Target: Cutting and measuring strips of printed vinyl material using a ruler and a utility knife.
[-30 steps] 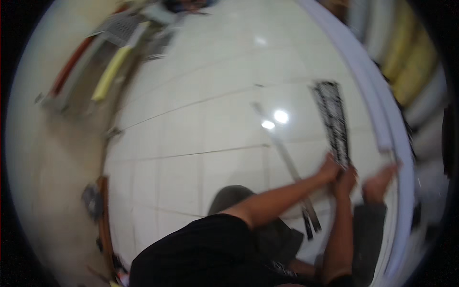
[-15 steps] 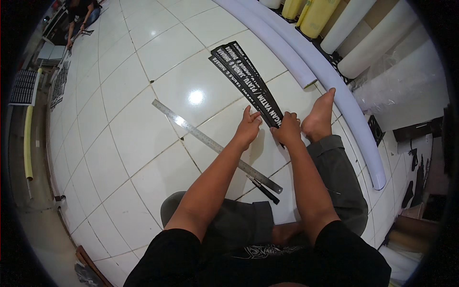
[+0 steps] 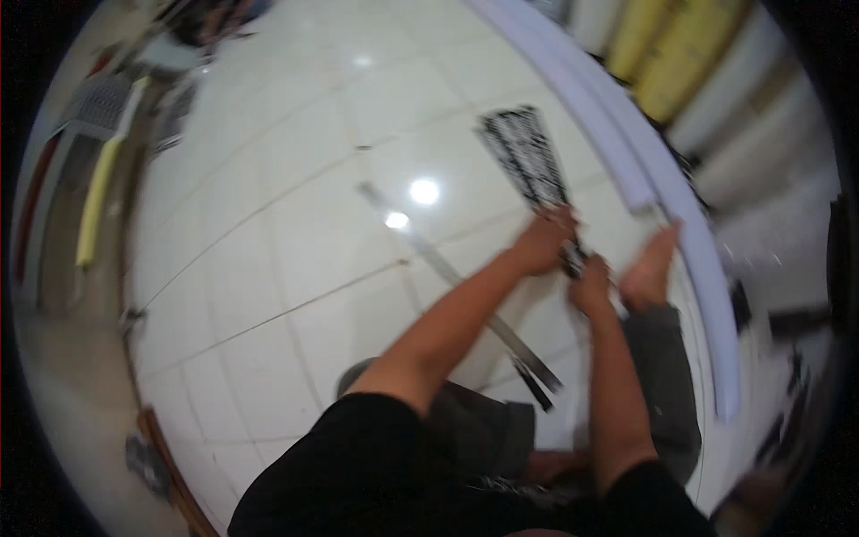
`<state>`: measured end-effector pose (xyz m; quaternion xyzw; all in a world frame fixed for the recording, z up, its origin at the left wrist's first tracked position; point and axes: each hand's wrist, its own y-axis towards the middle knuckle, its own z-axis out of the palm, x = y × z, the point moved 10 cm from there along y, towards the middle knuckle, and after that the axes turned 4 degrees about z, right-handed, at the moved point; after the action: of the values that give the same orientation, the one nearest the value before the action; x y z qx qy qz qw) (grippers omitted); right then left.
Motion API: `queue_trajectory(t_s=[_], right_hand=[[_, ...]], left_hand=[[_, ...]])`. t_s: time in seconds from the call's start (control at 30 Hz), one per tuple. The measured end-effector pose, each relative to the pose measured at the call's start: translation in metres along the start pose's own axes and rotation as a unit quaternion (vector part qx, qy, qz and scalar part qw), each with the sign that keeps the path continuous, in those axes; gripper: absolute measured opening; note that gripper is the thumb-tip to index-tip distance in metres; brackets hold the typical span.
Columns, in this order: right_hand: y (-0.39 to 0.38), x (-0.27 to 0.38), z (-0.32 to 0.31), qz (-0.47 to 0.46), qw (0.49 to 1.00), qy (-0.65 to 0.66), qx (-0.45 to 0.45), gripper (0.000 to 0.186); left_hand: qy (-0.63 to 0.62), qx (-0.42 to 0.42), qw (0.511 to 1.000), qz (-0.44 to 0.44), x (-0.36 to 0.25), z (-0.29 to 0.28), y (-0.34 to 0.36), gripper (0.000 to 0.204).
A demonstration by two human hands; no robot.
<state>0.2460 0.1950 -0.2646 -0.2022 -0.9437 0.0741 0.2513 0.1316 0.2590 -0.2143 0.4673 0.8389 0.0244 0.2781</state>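
Observation:
A fanned bundle of black strips (image 3: 523,154) with white lettering points away from me over the tiled floor. My left hand (image 3: 546,242) is closed around the bundle near its narrow end. Closer to me, my right hand (image 3: 591,285) grips the near end of the same strips. Motion smears the finer details of the fingers and lettering. Left of my hands, a long steel ruler (image 3: 437,263) lies slantwise on the floor, passing under my left forearm. Beside its near end rests a slim black tool (image 3: 534,387), seemingly a cutter knife.
Long pale-lilac rolls (image 3: 626,134) lie along the right, past my bare foot (image 3: 651,273). Yellow rolls (image 3: 689,58) and whitish ones stand behind them. A yellow tube (image 3: 97,201) lies at the far left. Another person (image 3: 210,20) is partly visible at the upper left.
My left hand has moved from beside the strips to close around them. The strips and my right hand have shifted, and the whole view has swung.

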Motion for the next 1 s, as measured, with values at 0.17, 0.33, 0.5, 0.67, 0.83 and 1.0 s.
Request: queue_trajectory(t_s=[0.17,0.33,0.5,0.67,0.83,1.0], right_hand=[[-0.045,-0.012,-0.026,0.009,0.996,-0.093,0.008,0.050],[-0.056,-0.016,-0.027,-0.079,0.996,-0.050,0.010,0.063],[-0.075,-0.015,-0.037,-0.058,0.993,-0.099,-0.013,0.069],[-0.073,-0.012,-0.038,-0.052,0.992,-0.106,0.044,0.065],[-0.067,-0.017,-0.034,-0.044,0.989,-0.118,0.072,0.058],[-0.063,-0.017,-0.031,-0.037,0.990,-0.094,0.096,0.054]], left_hand=[[0.090,0.215,0.966,0.108,-0.014,0.021,0.025,0.070],[0.103,0.209,0.963,0.135,-0.025,0.013,0.009,0.058],[0.128,0.158,0.971,0.126,-0.033,0.006,-0.011,0.061],[0.131,0.137,0.971,0.149,-0.037,0.002,-0.024,0.065],[0.081,0.187,0.974,0.095,-0.042,0.010,-0.022,0.062],[0.103,0.151,0.973,0.142,-0.046,0.002,-0.026,0.056]])
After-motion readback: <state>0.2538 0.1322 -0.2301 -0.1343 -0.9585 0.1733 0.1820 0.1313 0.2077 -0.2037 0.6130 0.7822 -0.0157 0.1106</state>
